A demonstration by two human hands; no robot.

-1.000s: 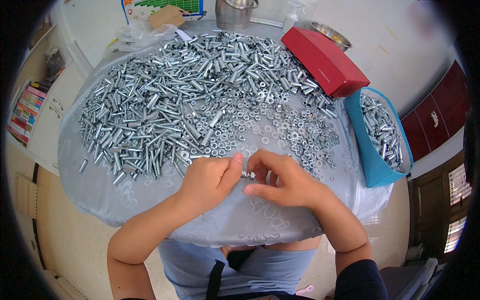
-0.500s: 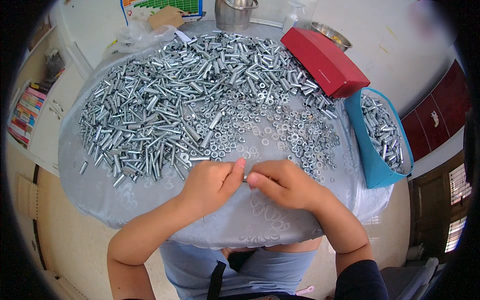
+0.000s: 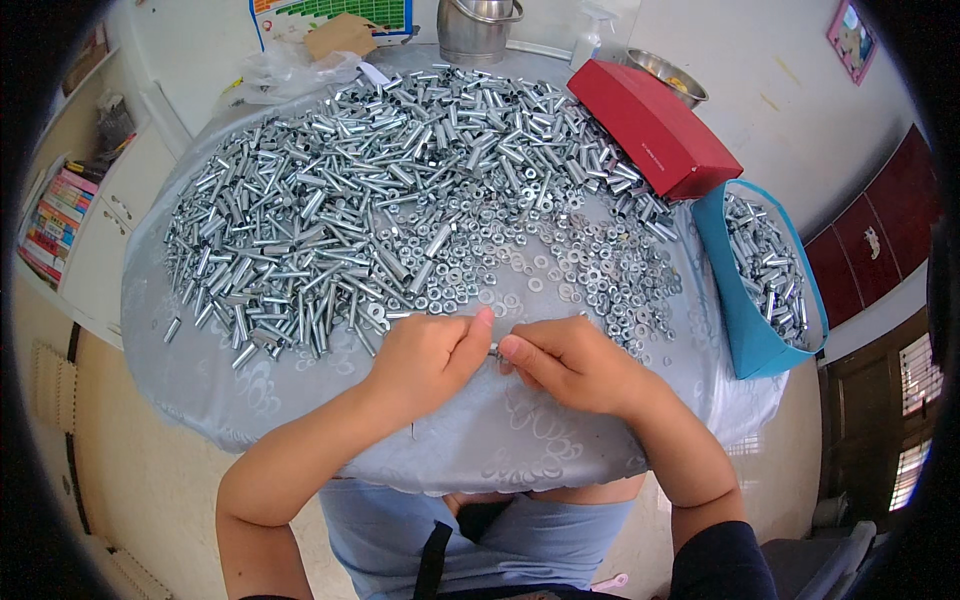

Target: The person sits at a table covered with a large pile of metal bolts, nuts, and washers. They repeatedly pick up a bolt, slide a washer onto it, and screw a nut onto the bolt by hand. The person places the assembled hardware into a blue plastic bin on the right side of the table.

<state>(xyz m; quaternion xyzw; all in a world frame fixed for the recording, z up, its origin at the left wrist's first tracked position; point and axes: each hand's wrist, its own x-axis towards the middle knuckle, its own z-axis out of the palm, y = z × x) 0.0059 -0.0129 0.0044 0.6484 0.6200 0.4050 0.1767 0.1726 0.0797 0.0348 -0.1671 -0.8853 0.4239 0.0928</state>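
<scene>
Both my hands are pinched together right at the near edge of the table: left hand (image 3: 425,358) and right hand (image 3: 570,362) meet fingertip to fingertip on one small metal piece (image 3: 494,348), barely visible between them, so I can't tell whether it's a bolt, a nut or both.

Progress-wise, I'd say there's a long way to go. The blue bin (image 3: 745,330) out at 3 o'clock holds a decent batch of silvery pieces, which I'd guess is the done stuff. But the pile of bolts and sleeves (image 3: 340,220) running from 10 to 1 o'clock is huge, and the spread of nuts and washers (image 3: 560,270) just past my hands is hardly dented.

Everything sits on a round table with a shiny grey cloth (image 3: 300,400) with a faint pattern. A red box (image 3: 655,130) lies at 1 o'clock beside the bin, a steel pot (image 3: 480,28) at 12, and a metal bowl (image 3: 668,75) behind the box. A crumpled clear bag (image 3: 290,70) sits at 11. Room's plain: pale floor, a shelf of books (image 3: 55,225) off at 9, and dark red cabinets (image 3: 870,250) at 3.
</scene>
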